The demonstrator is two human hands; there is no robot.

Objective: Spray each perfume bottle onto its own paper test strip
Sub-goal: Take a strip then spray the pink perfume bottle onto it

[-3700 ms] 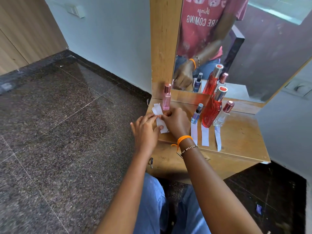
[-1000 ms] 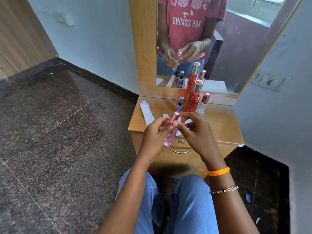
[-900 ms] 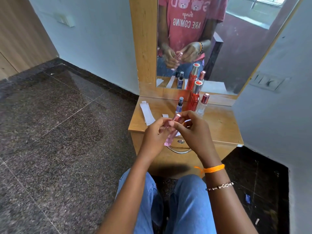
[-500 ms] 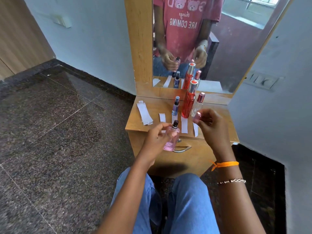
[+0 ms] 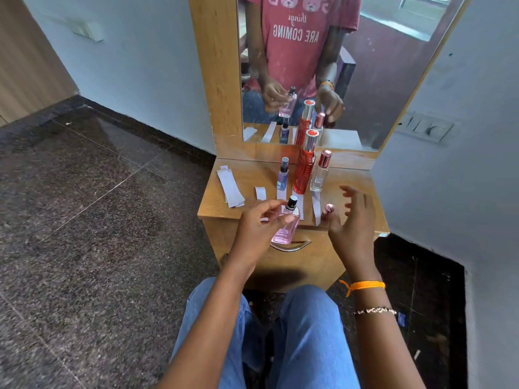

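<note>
**Pink bottle uncapped in the left hand, cap lying on the table**

The left hand grasps a pink perfume bottle in front of the small wooden table, fingers and thumb curled round its glass body. The bottle stands nearly upright, tipped a little, and its black spray nozzle is bare. The forefinger reaches toward the nozzle (whether it touches is hard to tell).

The right hand hovers over the right front part of the table with its fingers spread and relaxed, grasping nothing. Just beside its thumb lies a pink cap on the table top.

At the back of the table, in front of the mirror, three more bottles stand upright in a row: a small blue bottle, a tall red bottle and a clear bottle with a pink cap. White paper strips lie on the wood in front of them, one to each, and another short strip lies to the left of the blue bottle. Further left lies a stack of spare strips, near the table's left edge.

The person wears blue jeans, with an orange thread and a bead bracelet on the right wrist.
</note>
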